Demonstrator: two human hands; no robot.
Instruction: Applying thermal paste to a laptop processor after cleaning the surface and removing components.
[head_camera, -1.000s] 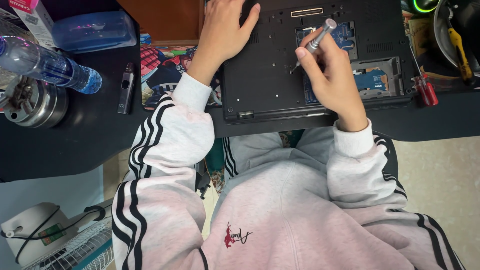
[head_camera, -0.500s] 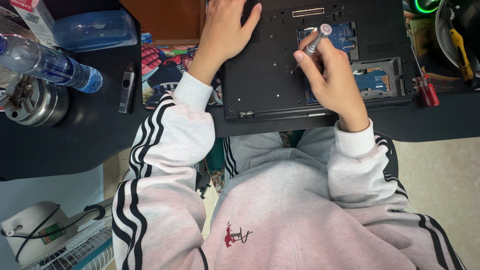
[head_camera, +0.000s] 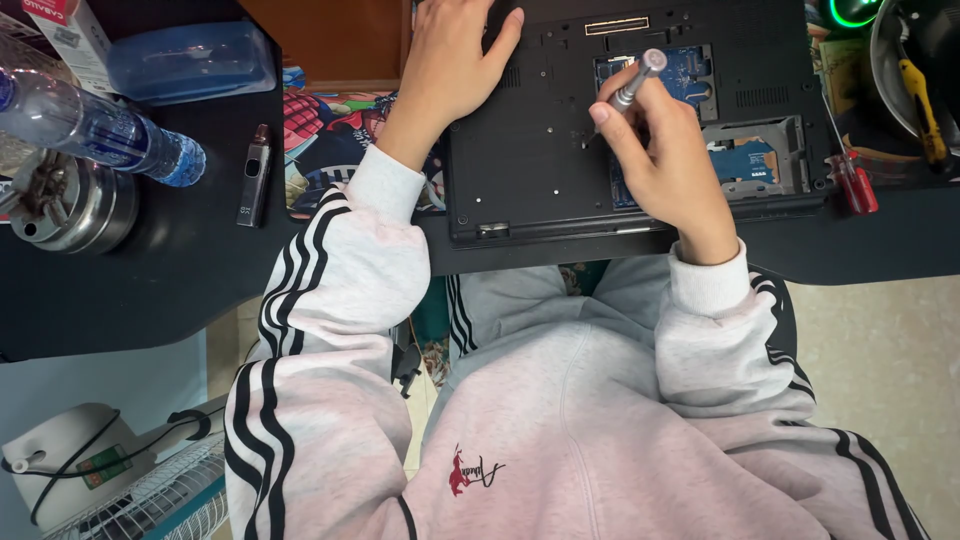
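Black laptop, upturned at upper centre, steadied flat by left hand. Right hand pinches slim metal screwdriver: light, rigid, likely slippery; grip shaft.

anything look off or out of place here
Mostly the laptop: it lies upside down with cover panels off, blue circuit boards bare beside the right hand and its silver screwdriver. The left hand rests flat on it. A plastic water bottle lies on its side nearby. No spills.
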